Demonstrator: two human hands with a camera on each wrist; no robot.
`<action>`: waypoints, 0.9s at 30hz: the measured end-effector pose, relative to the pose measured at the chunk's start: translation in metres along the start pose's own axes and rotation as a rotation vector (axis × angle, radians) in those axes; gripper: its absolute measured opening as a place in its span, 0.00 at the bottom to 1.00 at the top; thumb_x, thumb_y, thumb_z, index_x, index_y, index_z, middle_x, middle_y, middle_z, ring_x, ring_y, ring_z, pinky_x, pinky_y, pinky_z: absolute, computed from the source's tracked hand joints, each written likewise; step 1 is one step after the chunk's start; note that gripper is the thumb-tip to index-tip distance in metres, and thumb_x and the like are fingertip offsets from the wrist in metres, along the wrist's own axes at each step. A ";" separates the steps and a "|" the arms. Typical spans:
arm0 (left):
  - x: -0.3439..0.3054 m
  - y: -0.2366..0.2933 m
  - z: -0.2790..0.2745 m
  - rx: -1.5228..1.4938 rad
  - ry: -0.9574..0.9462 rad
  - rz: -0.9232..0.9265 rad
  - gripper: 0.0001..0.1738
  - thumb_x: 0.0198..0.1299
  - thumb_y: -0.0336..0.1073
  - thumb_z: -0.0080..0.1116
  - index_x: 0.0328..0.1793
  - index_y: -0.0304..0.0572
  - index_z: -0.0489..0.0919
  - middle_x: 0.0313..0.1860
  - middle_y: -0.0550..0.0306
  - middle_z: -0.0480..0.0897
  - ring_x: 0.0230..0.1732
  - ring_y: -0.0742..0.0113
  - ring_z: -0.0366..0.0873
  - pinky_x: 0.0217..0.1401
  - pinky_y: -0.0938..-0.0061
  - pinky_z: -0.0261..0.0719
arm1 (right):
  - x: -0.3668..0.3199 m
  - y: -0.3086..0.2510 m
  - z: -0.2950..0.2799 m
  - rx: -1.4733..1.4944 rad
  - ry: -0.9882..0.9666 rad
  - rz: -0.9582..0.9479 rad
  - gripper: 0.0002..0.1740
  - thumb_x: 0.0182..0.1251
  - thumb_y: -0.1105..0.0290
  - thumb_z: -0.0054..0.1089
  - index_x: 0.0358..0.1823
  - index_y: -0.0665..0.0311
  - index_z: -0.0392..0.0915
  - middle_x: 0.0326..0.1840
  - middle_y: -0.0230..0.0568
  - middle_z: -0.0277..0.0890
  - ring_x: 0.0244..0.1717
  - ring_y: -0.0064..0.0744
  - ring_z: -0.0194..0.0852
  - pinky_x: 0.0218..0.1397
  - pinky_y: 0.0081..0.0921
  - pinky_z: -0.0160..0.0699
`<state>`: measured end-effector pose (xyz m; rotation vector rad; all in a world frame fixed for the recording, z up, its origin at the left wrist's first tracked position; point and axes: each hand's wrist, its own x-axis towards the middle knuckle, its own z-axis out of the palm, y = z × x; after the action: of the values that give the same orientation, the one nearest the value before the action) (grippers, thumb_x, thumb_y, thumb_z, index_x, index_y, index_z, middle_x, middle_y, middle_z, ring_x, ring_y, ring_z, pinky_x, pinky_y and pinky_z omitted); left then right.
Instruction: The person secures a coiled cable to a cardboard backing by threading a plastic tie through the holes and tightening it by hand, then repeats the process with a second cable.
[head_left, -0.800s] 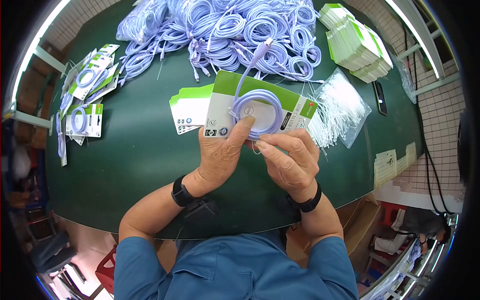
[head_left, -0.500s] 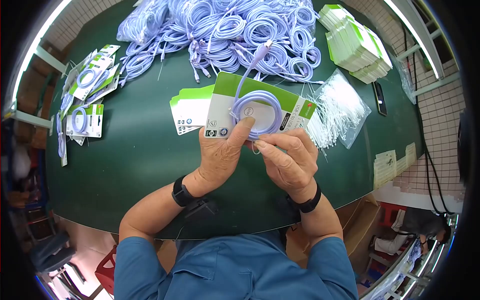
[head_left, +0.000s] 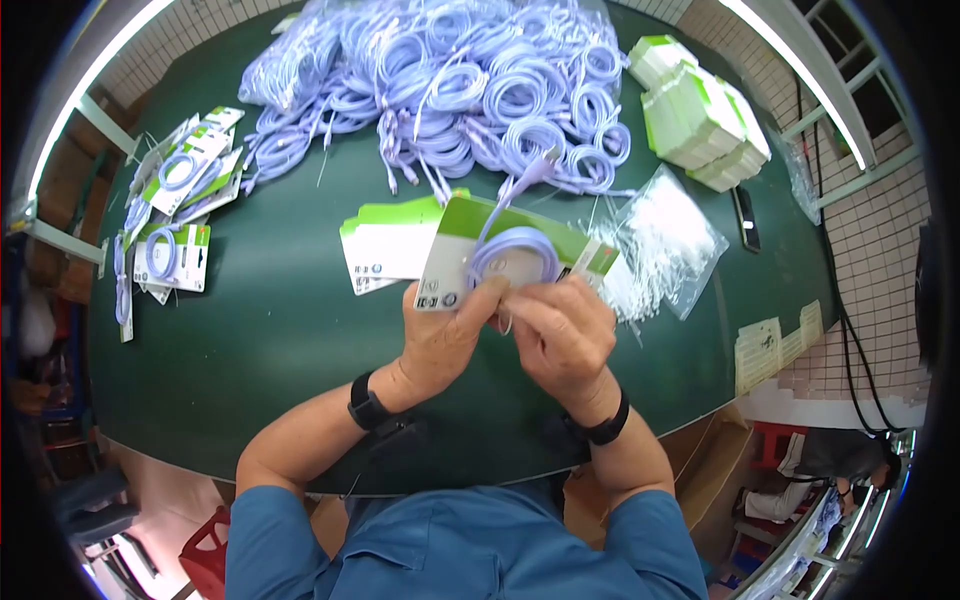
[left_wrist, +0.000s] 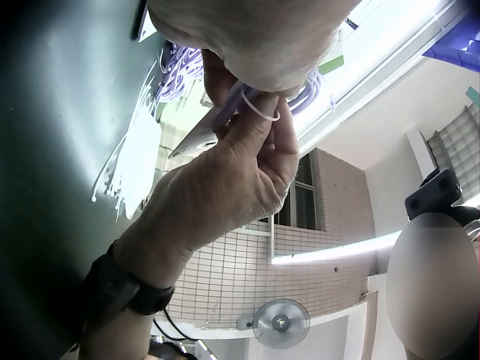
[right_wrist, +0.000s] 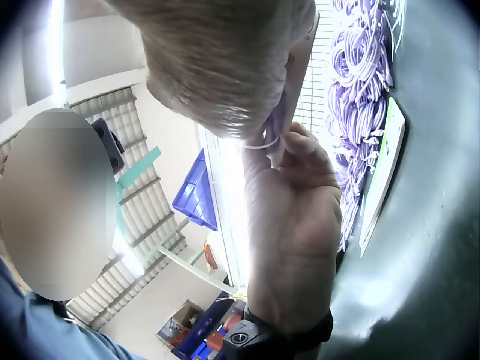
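Observation:
My left hand (head_left: 440,330) grips a green-and-white packaging card (head_left: 452,250) at its lower edge, thumb on the front. A coiled lilac USB cable (head_left: 545,245) lies against the card, one plug end sticking up past its top. At the bottom of the coil my right hand (head_left: 568,340) pinches a thin white cable tie, its fingers right beside the left thumb. The loop of that cable tie (left_wrist: 260,109) hangs out below the fingers in the left wrist view. The fingertips and part of the coil are blurred in the head view.
A large heap of lilac cables (head_left: 450,90) covers the far table. Carded cables (head_left: 175,255) lie left, loose cards (head_left: 385,250) behind the left hand. A bag of white ties (head_left: 665,245), stacked cards (head_left: 700,120) and a phone (head_left: 746,218) are at right.
The table and its things sit lower in the head view as the camera tilts. My right hand has drawn in toward the left thumb, its fingers covering more of the coil's lower edge.

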<state>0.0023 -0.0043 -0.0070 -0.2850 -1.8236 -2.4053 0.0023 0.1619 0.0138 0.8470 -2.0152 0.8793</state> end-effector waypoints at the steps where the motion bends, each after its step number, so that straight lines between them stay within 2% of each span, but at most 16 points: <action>1: 0.000 -0.001 0.001 -0.025 0.013 -0.028 0.07 0.73 0.29 0.69 0.50 0.33 0.85 0.35 0.59 0.88 0.31 0.74 0.86 0.30 0.77 0.83 | 0.000 -0.001 -0.001 -0.002 -0.020 0.007 0.18 0.53 0.85 0.76 0.45 0.62 0.87 0.39 0.40 0.88 0.30 0.37 0.82 0.31 0.30 0.79; 3: -0.003 -0.002 0.001 -0.075 0.035 -0.091 0.06 0.72 0.29 0.68 0.49 0.34 0.85 0.34 0.60 0.88 0.31 0.74 0.86 0.30 0.78 0.83 | -0.003 -0.004 -0.003 -0.009 -0.060 0.030 0.17 0.52 0.81 0.78 0.44 0.62 0.86 0.41 0.38 0.89 0.32 0.37 0.85 0.31 0.31 0.79; 12: 0.001 -0.005 0.000 -0.010 0.061 -0.018 0.06 0.73 0.29 0.68 0.50 0.34 0.85 0.35 0.61 0.88 0.31 0.75 0.86 0.31 0.78 0.84 | -0.001 -0.007 -0.003 -0.043 -0.067 -0.031 0.14 0.56 0.77 0.78 0.45 0.61 0.88 0.43 0.38 0.89 0.35 0.37 0.89 0.35 0.32 0.85; 16: 0.000 -0.004 0.000 -0.109 0.020 -0.068 0.06 0.73 0.30 0.68 0.51 0.34 0.85 0.36 0.61 0.88 0.32 0.75 0.86 0.32 0.77 0.85 | 0.001 -0.007 -0.003 -0.022 -0.045 0.034 0.13 0.57 0.76 0.78 0.44 0.61 0.89 0.43 0.38 0.89 0.36 0.38 0.89 0.36 0.31 0.87; 20: 0.000 -0.013 -0.005 -0.164 0.028 -0.137 0.07 0.73 0.30 0.68 0.51 0.34 0.85 0.37 0.60 0.89 0.32 0.74 0.87 0.32 0.76 0.85 | 0.001 -0.009 -0.001 0.014 -0.116 0.161 0.12 0.57 0.77 0.79 0.42 0.61 0.89 0.43 0.38 0.89 0.37 0.38 0.90 0.37 0.31 0.88; 24: 0.008 -0.010 -0.009 0.035 -0.035 -0.014 0.09 0.73 0.29 0.67 0.55 0.34 0.84 0.38 0.57 0.89 0.31 0.72 0.86 0.31 0.75 0.86 | 0.009 -0.002 -0.010 0.100 -0.036 0.074 0.12 0.56 0.79 0.78 0.41 0.62 0.89 0.42 0.40 0.88 0.36 0.39 0.89 0.37 0.30 0.88; 26: 0.008 -0.001 -0.008 -0.123 -0.028 -0.096 0.11 0.74 0.29 0.65 0.58 0.33 0.83 0.39 0.56 0.88 0.31 0.71 0.86 0.31 0.75 0.86 | 0.014 0.004 -0.029 0.021 0.168 0.004 0.14 0.57 0.82 0.77 0.45 0.63 0.88 0.41 0.43 0.87 0.35 0.38 0.88 0.37 0.28 0.87; 27: 0.008 0.003 -0.007 -0.201 -0.022 -0.139 0.11 0.74 0.28 0.65 0.59 0.33 0.82 0.39 0.55 0.88 0.30 0.71 0.86 0.30 0.74 0.86 | 0.012 0.013 -0.035 -0.011 0.277 0.090 0.12 0.62 0.82 0.75 0.46 0.64 0.86 0.40 0.42 0.87 0.36 0.32 0.87 0.38 0.26 0.86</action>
<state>-0.0052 -0.0119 -0.0044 -0.2086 -1.6627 -2.6956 -0.0004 0.1942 0.0363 0.5951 -1.8241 0.9784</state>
